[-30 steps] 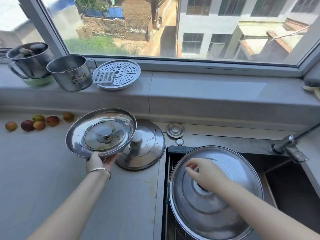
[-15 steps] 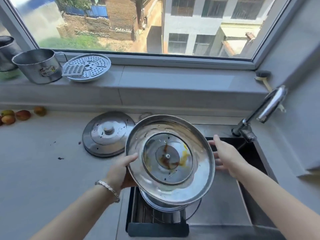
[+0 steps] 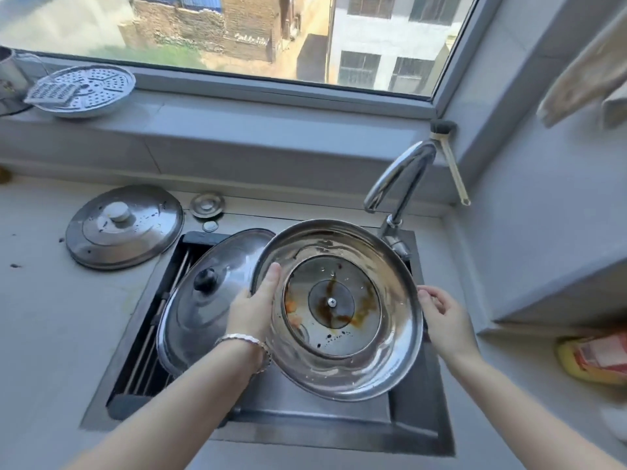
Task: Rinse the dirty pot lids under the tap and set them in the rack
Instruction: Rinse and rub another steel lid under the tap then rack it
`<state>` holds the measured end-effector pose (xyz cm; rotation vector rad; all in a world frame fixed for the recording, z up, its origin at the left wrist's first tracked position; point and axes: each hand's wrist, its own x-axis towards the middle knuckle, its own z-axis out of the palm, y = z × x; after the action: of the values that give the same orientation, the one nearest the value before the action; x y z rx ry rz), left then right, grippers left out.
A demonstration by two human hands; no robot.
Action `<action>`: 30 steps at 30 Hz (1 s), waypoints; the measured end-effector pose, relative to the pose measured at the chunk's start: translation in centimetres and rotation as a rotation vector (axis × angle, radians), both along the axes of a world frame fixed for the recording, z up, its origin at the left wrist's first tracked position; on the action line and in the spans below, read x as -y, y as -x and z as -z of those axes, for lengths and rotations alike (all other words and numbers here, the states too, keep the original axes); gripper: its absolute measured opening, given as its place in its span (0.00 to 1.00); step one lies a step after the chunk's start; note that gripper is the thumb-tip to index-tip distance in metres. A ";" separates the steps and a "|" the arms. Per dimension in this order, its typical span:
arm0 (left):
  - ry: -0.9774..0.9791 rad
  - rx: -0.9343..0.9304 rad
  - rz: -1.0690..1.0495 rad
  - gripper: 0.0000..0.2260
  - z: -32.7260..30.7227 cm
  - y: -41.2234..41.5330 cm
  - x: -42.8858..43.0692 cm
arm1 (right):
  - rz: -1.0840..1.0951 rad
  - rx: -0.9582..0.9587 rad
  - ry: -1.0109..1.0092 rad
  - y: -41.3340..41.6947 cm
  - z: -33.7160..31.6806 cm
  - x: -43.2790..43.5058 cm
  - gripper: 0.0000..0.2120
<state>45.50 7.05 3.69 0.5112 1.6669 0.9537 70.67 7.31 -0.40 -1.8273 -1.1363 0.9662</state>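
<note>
My left hand point(image 3: 252, 310) grips the dirty lid point(image 3: 336, 364) by its left rim, with my thumb on the inside and my other fingers hidden behind it. My right hand point(image 3: 446, 322) is at the right rim with its fingers curled. I cannot tell if it is holding on or only touching.

The lid is up in the air over the sink point(image 3: 305, 418), just below the tap point(image 3: 400, 178). Its inside faces me, with brown and orange mess around the middle screw.

There is white writing on the brick wall point(image 3: 252, 38) outside, but it is too blurry to read.

Half a second ago the lid was more to the left and hid the big lid point(image 3: 203, 317) on the rack point(image 3: 146, 351). Now that big lid shows. My right fingers were straight then.
</note>
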 end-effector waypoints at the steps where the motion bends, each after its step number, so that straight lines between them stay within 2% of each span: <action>1: 0.007 -0.097 -0.008 0.31 0.3 -0.9 -0.1 | -0.017 0.004 0.031 -1.0 0.3 -0.5 0.07; 5: -0.009 -0.307 -0.008 0.28 1.0 -4.0 -0.2 | -0.093 0.058 0.203 -3.4 1.7 -3.5 0.10; 8: -0.037 -0.368 0.005 0.24 1.6 -5.4 -0.3 | -0.057 0.011 0.287 -3.7 2.2 -6.4 0.20; 14: -0.001 -0.422 -0.030 0.25 1.5 -5.4 -1.7 | -0.090 -0.075 0.553 -1.7 3.0 -11.8 0.26; 19: -0.014 -0.396 -0.015 0.17 0.9 -5.2 -3.7 | -0.028 0.013 0.560 -0.3 4.9 -14.8 0.25; 23: -0.034 -0.395 -0.026 0.17 0.8 -4.9 -5.0 | -0.031 0.153 0.555 0.0 6.0 -15.8 0.21; 30: 0.003 -0.387 -0.016 0.18 1.5 -4.8 -5.8 | 0.003 0.181 0.580 -0.2 7.3 -16.0 0.23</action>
<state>50.30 12.82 2.23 0.7158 2.0184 0.9033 70.85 23.29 -7.68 -2.4153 -1.0215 1.2389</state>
